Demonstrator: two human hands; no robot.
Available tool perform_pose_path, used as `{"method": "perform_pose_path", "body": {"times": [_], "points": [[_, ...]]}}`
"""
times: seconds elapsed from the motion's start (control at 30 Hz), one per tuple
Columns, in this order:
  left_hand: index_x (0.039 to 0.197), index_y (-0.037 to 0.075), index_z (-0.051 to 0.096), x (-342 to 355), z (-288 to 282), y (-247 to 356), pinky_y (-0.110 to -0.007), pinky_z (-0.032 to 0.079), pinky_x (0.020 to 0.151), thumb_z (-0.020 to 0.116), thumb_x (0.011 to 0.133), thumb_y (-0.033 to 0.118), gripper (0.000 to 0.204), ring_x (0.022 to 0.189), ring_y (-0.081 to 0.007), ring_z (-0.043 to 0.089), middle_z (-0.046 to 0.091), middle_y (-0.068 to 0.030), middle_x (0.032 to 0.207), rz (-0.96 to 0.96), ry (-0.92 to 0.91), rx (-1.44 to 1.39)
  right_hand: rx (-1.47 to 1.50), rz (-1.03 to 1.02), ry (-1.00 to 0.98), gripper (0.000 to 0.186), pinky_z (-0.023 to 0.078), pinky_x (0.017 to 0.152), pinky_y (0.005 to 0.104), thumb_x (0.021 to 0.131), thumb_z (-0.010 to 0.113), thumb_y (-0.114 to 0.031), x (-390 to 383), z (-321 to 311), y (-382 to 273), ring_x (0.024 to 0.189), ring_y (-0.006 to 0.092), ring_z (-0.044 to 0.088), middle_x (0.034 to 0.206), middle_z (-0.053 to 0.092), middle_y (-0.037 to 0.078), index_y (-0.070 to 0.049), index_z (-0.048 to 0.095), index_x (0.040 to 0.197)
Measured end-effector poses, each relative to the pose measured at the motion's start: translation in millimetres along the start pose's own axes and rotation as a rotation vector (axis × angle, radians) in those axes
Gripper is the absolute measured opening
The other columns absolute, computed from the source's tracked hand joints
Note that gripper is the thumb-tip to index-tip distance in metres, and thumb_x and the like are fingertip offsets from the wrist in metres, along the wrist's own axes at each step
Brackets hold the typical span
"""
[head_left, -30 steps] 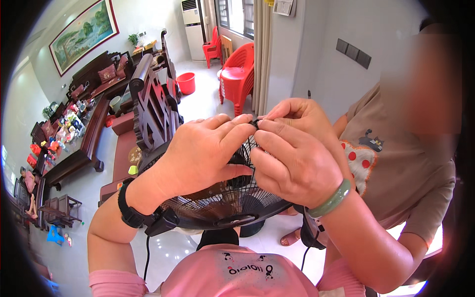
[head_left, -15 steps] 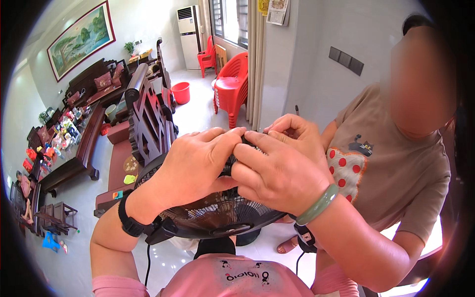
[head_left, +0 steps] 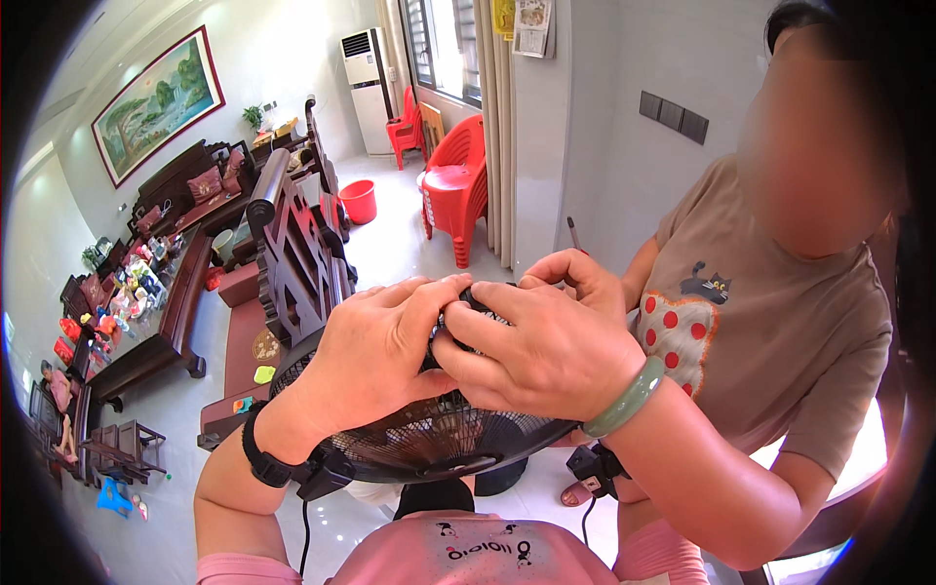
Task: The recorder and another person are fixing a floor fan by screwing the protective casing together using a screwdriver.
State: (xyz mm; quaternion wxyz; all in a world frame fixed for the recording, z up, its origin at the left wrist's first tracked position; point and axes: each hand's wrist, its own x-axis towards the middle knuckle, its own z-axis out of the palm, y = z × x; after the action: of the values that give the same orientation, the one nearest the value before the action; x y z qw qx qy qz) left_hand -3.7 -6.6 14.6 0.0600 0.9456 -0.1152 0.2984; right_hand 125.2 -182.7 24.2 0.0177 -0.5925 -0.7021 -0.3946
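Observation:
Below my hands is a round black fan (head_left: 444,444) with a wire guard, tilted so its lower rim faces me. My left hand (head_left: 375,346) is closed, its fingertips pinching a small black part (head_left: 476,300) at the upper middle. From the other side, my right hand (head_left: 546,346), with a green bangle at its wrist, grips the same part with curled fingers. The fingers cover most of that part, so its exact kind is unclear. Just behind my right hand is a co-worker's hand (head_left: 577,271), its fingers bent close to the fan.
A co-worker in a brown T-shirt (head_left: 770,312) stands close on the right. Dark carved wooden seating (head_left: 292,244) is beyond the fan at left, with a cluttered table (head_left: 146,292) farther off. Stacked red chairs (head_left: 456,185) and a red bucket (head_left: 359,201) stand on the floor ahead.
The view has shifted slightly, and the room sits a little lower in it. Both my hands keep their pinch, with my right fingers slightly farther left. The co-worker's hand remains beside them.

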Motion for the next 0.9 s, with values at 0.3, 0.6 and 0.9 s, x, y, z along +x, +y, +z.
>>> {"method": "perform_pose_path", "body": {"times": [0.3, 0.6, 0.9], "points": [[0.136, 0.007, 0.049, -4, 0, 0, -0.042, 0.058, 0.084, 0.088, 0.069, 0.023, 0.080, 0.100, -0.0347, 0.071, 0.069, -0.0130, 0.120, -0.014, 0.012, -0.031, 0.163, 0.153, -0.082, 0.031, 0.052, 0.077, 0.0353, 0.090, 0.062, -0.025, -19, 26, 0, 0.097, 0.0207, 0.062, 0.109, 0.057, 0.005, -0.011, 0.054, 0.116], [0.136, 0.008, 0.049, -3, 2, -2, -0.041, 0.057, 0.082, 0.089, 0.068, 0.025, 0.080, 0.100, -0.0340, 0.071, 0.069, -0.0121, 0.119, -0.040, -0.006, 0.005, 0.038, -0.014, -0.021, 0.033, 0.056, 0.078, 0.0344, 0.094, 0.062, -0.030, -8, 19, -2, 0.103, 0.0249, 0.063, 0.111, 0.059, 0.008, -0.009, 0.055, 0.118], [0.135, 0.008, 0.050, -5, 3, -2, -0.041, 0.058, 0.083, 0.089, 0.069, 0.025, 0.079, 0.099, -0.0338, 0.071, 0.070, -0.0122, 0.120, -0.011, 0.017, 0.017, -0.078, -0.011, 0.099, 0.031, 0.056, 0.071, 0.0330, 0.090, 0.067, -0.025, -8, 15, -12, 0.108, 0.0244, 0.063, 0.116, 0.060, 0.005, -0.017, 0.057, 0.119]]}}
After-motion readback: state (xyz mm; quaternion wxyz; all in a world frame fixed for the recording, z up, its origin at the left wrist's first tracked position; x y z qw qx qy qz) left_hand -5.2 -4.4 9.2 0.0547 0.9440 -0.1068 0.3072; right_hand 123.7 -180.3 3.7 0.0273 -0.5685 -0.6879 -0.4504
